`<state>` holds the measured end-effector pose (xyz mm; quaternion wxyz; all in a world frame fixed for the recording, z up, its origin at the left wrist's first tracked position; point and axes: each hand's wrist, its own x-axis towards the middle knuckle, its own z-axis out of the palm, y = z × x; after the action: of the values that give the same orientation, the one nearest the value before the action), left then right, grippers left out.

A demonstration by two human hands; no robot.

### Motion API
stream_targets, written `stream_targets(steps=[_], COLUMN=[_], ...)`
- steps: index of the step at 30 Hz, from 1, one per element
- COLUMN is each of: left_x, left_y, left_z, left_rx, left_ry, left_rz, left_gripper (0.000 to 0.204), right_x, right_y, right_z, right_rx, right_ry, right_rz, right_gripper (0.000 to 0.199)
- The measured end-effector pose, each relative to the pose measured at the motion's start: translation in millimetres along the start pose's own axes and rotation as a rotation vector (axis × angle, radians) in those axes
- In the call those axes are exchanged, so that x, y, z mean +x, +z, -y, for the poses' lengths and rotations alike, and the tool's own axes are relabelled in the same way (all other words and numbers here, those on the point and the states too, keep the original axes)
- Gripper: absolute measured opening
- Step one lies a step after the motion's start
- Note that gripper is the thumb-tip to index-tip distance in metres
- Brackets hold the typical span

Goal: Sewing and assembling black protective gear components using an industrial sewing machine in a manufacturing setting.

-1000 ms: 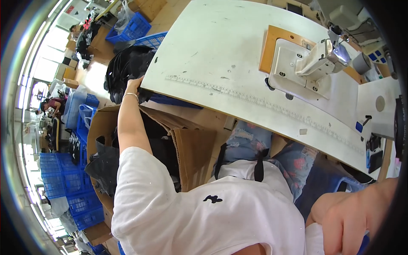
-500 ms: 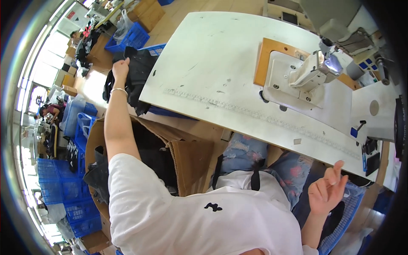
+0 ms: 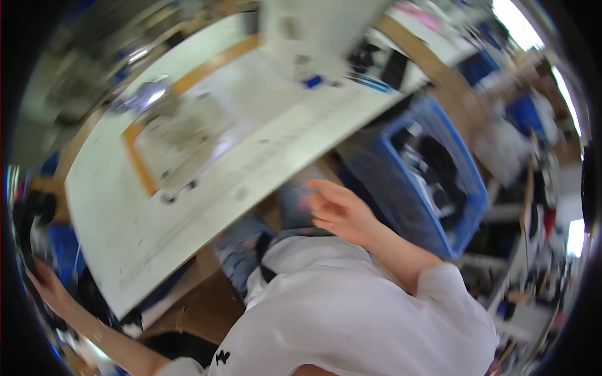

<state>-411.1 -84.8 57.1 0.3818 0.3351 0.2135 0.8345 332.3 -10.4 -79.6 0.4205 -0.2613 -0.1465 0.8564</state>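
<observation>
The picture is blurred by motion. My right hand hovers over my lap, just below the front edge of the white sewing table; its fingers are loosely apart and hold nothing. My left hand stretches far out to the left, past the table's end, next to a dark bundle of fabric. Blur hides whether it grips the fabric. A sewing machine sits on the table in a wooden-framed cutout.
A blue plastic crate holding dark pieces stands to my right. A brown cardboard box sits under the table by my left side. Other benches and blue crates fill the background.
The view has swung sharply, so the table now runs diagonally. My right hand came in from the right to my lap. My left arm stays stretched toward the dark fabric.
</observation>
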Motion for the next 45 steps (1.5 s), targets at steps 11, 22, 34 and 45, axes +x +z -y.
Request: stream_targets(steps=[11, 22, 34, 45], left_x=[-187.5, -247.9, -371.1, -345.9], left_y=[170.5, 273.2, 412.8, 423.2], left_z=[344.0, 357.3, 521.5, 510.8], left_rx=[-0.316, -0.108, 0.174, 0.435], left_ry=[-0.706, -1.126, -1.388, -0.664], left_rz=[-0.474, 0.005, 0.852, 0.319], left_gripper=[0.039, 0.038, 0.051, 0.035], right_x=[-58.0, -0.4, -165.1, -133.8], right_y=[-293.7, -374.1, -116.8, -54.3], right_z=[117.2, 189.0, 43.5, -5.5], right_rx=[-1.08, -0.831, 0.764, 0.508], right_ry=[-0.663, -0.733, -0.843, 0.103], right_rz=[-1.315, -1.591, -0.676, -0.313], right_gripper=[0.02, 0.079, 0.04, 0.033])
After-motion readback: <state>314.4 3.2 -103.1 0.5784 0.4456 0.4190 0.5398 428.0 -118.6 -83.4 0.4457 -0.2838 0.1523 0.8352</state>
